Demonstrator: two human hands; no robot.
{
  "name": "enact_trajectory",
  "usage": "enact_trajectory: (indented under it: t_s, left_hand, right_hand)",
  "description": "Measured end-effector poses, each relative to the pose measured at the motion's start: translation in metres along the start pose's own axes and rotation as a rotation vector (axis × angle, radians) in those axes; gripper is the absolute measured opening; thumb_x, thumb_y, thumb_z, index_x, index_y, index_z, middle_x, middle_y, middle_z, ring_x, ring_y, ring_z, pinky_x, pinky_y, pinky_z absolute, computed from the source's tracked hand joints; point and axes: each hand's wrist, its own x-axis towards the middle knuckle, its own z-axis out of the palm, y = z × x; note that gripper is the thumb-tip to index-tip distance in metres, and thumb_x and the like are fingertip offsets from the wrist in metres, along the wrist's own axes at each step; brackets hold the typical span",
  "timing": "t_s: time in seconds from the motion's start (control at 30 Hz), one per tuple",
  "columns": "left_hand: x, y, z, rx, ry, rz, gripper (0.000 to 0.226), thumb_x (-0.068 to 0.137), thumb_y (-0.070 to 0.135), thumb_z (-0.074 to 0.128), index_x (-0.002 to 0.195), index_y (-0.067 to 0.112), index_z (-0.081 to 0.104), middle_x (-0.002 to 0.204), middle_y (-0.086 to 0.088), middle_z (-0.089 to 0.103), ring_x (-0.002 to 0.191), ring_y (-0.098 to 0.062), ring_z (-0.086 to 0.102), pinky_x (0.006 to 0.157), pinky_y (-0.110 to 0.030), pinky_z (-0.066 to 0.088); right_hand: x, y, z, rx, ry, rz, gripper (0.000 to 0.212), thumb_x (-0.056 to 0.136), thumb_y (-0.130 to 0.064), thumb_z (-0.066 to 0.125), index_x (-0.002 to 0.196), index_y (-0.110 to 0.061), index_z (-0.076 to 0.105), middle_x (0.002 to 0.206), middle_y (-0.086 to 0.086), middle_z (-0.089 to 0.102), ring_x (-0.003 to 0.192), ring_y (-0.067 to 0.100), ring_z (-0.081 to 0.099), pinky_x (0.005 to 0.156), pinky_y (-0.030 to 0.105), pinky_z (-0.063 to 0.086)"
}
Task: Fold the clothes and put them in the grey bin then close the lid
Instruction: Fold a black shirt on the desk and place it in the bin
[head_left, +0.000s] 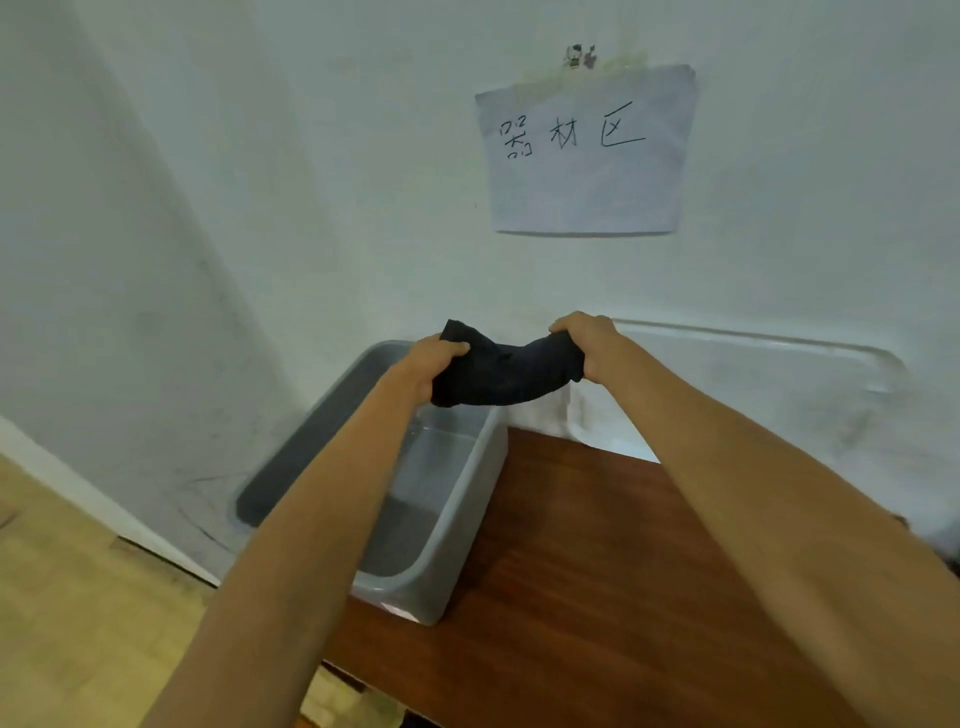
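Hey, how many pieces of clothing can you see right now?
1: a dark garment gripped by the left hand and right hand over the grey bin. A dark patch inside the bin may be more; unclear.

Both hands (434, 364) (589, 343) grip dark garment (506, 371) above open grey bin (457, 519)

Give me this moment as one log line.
left hand: grips dark garment | right hand: grips its other end | garment: bunched, above grey bin | bin: open, on wooden table
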Motion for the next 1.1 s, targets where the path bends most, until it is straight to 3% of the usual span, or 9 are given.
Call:
enact_trajectory:
  t_s: [0.13, 0.27, 0.43, 0.5, 0.63, 0.77, 0.83, 0.9, 1.1]
  left_hand:
    - [0.024, -0.017, -0.048, -0.004, 0.023, -0.03, 0.035, 0.096, 0.025, 0.068, 0.13, 0.021, 0.063, 0.121, -0.012, 0.071, 0.107, -0.034, 0.068, 0.082, -0.047, 0.059]
    - [0.045, -0.031, -0.086, -0.002, 0.022, -0.039, 0.025, 0.1, 0.019, 0.064, 0.124, 0.018, 0.066, 0.112, -0.012, 0.071, 0.098, -0.03, 0.069, 0.076, -0.04, 0.057]
    - [0.093, -0.056, -0.129, 0.042, 0.015, -0.072, 0.02, 0.101, 0.019, 0.063, 0.121, 0.023, 0.066, 0.109, -0.008, 0.069, 0.093, -0.025, 0.066, 0.072, -0.036, 0.053]
    - [0.115, -0.071, -0.143, 0.062, 0.009, -0.089, 0.022, 0.101, 0.019, 0.063, 0.123, 0.023, 0.066, 0.115, -0.009, 0.07, 0.099, -0.027, 0.067, 0.08, -0.04, 0.056]
    - [0.158, -0.101, -0.162, 0.112, -0.008, -0.136, 0.026, 0.102, 0.017, 0.062, 0.128, 0.016, 0.064, 0.12, -0.01, 0.068, 0.108, -0.031, 0.065, 0.091, -0.044, 0.054]
    - [0.194, -0.131, -0.169, 0.141, -0.038, -0.181, 0.022, 0.102, 0.01, 0.061, 0.123, 0.013, 0.067, 0.121, -0.014, 0.069, 0.102, -0.031, 0.066, 0.091, -0.043, 0.054]
    - [0.21, -0.143, -0.171, 0.167, -0.058, -0.189, 0.026, 0.102, 0.009, 0.061, 0.126, 0.01, 0.067, 0.12, -0.015, 0.069, 0.099, -0.031, 0.066, 0.087, -0.041, 0.054]
    - [0.224, -0.154, -0.172, 0.2, -0.082, -0.201, 0.026, 0.101, 0.008, 0.06, 0.127, 0.009, 0.067, 0.12, -0.017, 0.069, 0.099, -0.032, 0.066, 0.087, -0.041, 0.054]
    - [0.262, -0.182, -0.17, 0.296, -0.141, -0.189, 0.037, 0.098, 0.002, 0.057, 0.134, 0.007, 0.061, 0.126, -0.021, 0.066, 0.111, -0.037, 0.065, 0.098, -0.046, 0.055]
  right_hand:
    - [0.014, 0.004, 0.05, -0.034, -0.056, 0.034, 0.033, 0.092, -0.009, 0.067, 0.119, -0.003, 0.05, 0.115, 0.018, 0.054, 0.102, 0.032, 0.055, 0.077, 0.041, 0.052]
    - [0.033, 0.013, 0.102, -0.057, -0.078, 0.081, 0.025, 0.092, -0.007, 0.067, 0.11, -0.001, 0.051, 0.11, 0.02, 0.055, 0.097, 0.031, 0.055, 0.066, 0.038, 0.052]
    - [0.069, 0.03, 0.163, -0.083, -0.057, 0.12, 0.024, 0.09, -0.008, 0.069, 0.107, 0.0, 0.053, 0.114, 0.022, 0.056, 0.099, 0.034, 0.057, 0.085, 0.043, 0.056]
    - [0.086, 0.043, 0.185, -0.09, -0.059, 0.139, 0.02, 0.091, -0.009, 0.068, 0.104, -0.003, 0.056, 0.114, 0.022, 0.06, 0.093, 0.03, 0.058, 0.09, 0.044, 0.056]
    - [0.113, 0.072, 0.221, -0.049, -0.025, 0.189, 0.032, 0.094, -0.007, 0.066, 0.121, -0.001, 0.052, 0.099, 0.014, 0.053, 0.083, 0.027, 0.054, 0.08, 0.039, 0.052]
    - [0.138, 0.105, 0.25, -0.066, 0.023, 0.21, 0.051, 0.091, -0.009, 0.068, 0.137, 0.001, 0.046, 0.122, 0.019, 0.058, 0.107, 0.035, 0.06, 0.089, 0.045, 0.055]
    - [0.152, 0.121, 0.261, -0.067, 0.055, 0.229, 0.051, 0.089, -0.009, 0.07, 0.134, 0.002, 0.05, 0.125, 0.021, 0.061, 0.11, 0.037, 0.062, 0.095, 0.049, 0.056]
    - [0.163, 0.133, 0.269, -0.061, 0.073, 0.246, 0.042, 0.089, -0.008, 0.07, 0.127, 0.004, 0.055, 0.117, 0.021, 0.064, 0.103, 0.036, 0.065, 0.091, 0.048, 0.058]
    - [0.197, 0.168, 0.285, -0.071, 0.102, 0.295, 0.033, 0.089, -0.004, 0.068, 0.12, 0.006, 0.062, 0.113, 0.021, 0.067, 0.103, 0.038, 0.067, 0.089, 0.047, 0.059]
